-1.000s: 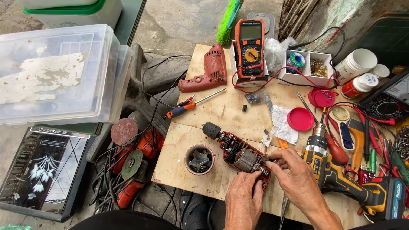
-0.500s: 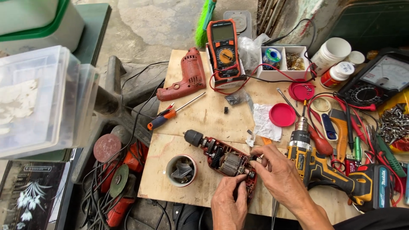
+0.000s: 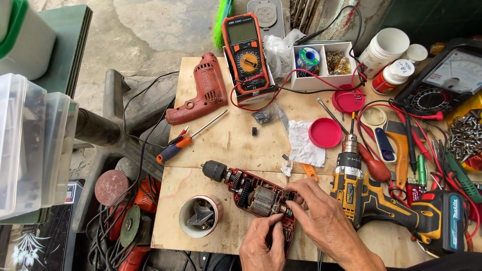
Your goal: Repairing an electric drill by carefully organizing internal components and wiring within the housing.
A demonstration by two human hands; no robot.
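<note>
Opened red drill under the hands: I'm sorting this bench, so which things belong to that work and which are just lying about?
In hand:
opened red drill
left hand
right hand

Lying about:
red drill shell
orange multimeter
yellow cordless drill
screwdriver
red lid

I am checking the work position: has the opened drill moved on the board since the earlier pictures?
No: the opened drill lies just right of the white cup, as before; only the camera view shifted.

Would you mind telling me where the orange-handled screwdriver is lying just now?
In the head view the orange-handled screwdriver lies slanted at the wooden board's left edge, just below the red drill housing half and above the opened drill.
</note>
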